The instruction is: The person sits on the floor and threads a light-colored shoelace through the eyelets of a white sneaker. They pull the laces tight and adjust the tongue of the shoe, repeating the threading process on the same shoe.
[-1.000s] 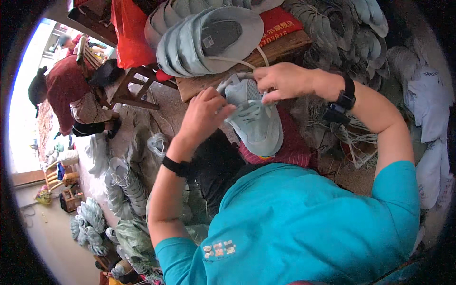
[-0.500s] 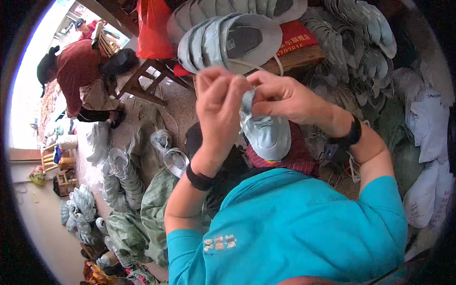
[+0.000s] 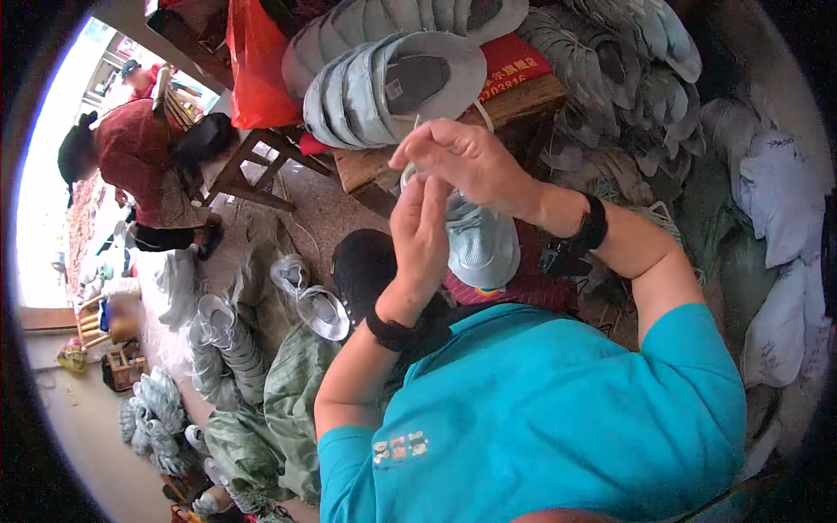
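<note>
A pale grey-blue shoe (image 3: 485,246) rests toe toward me on the dark red striped cloth (image 3: 536,288) over my lap. My left hand (image 3: 420,228) is at the shoe's left side, its fingers pressed together by the opening; what they pinch is hidden. Above it, my right hand (image 3: 475,167) is closed with bent fingers on a thin white shoelace (image 3: 418,120), whose end shows past the fingertips. My hands nearly touch and cover the shoe's upper part.
Nested grey shoe uppers (image 3: 370,91) lie on a wooden bench (image 3: 366,170) ahead, beside a red plastic bag (image 3: 255,74). More uppers (image 3: 610,65) pile up at right. Left are shoe stacks (image 3: 231,349), green sacks (image 3: 301,397) and another person (image 3: 144,152) bending over.
My right hand has risen and shifted left, off the front of the shoe. My left hand has come down, beside the shoe's opening. The whole view has shifted slightly.
</note>
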`<state>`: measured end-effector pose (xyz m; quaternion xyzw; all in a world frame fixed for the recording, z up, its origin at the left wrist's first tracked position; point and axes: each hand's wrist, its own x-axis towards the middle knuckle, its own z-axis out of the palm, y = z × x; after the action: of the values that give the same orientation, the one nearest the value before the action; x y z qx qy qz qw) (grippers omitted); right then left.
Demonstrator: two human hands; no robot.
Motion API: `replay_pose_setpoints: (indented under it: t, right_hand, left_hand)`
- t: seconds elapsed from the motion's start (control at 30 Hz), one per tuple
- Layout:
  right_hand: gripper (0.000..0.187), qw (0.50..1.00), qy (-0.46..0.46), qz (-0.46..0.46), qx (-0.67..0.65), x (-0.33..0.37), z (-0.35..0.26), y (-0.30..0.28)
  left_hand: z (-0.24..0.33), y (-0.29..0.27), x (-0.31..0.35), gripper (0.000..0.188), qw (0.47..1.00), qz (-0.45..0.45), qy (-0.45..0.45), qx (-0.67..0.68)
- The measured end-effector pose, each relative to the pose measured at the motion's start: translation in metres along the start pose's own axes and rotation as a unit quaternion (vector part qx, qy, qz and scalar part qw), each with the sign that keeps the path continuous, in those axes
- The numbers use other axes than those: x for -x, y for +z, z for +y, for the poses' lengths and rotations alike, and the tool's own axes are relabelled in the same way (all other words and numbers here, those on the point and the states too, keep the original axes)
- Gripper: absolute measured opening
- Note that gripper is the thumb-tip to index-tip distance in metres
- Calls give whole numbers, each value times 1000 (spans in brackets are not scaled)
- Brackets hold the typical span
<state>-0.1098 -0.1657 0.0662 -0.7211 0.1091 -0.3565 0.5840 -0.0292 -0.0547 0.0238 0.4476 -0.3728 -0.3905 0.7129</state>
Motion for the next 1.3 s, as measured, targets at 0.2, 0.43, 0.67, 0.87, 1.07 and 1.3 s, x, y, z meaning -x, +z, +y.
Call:
replay_pose_setpoints:
  t: [0.2,0.43,0.67,0.87,1.07,1.3]
  right_hand:
    - [24,958,249,4,-144,22,24,-61]
    - [19,966,236,49,92,55,54,-109]
    - [11,963,184,-16,198,64,56,-81]
    - [10,920,121,-47,370,51,41,-72]
    - [4,779,-134,-138,596,40,30,-61]
    - [7,754,-159,-236,592,27,24,-78]
  left_hand:
    - [6,-74,-5,21,990,132,-50,6]
    - [15,-119,6,23,961,154,-96,-207]
    - [-4,-85,2,16,957,19,-102,-271]
    - [-13,-84,2,22,924,-13,-69,-377]
    - [2,-68,-7,19,852,-40,8,-523]
    - [8,-51,-19,21,824,-45,53,-562]
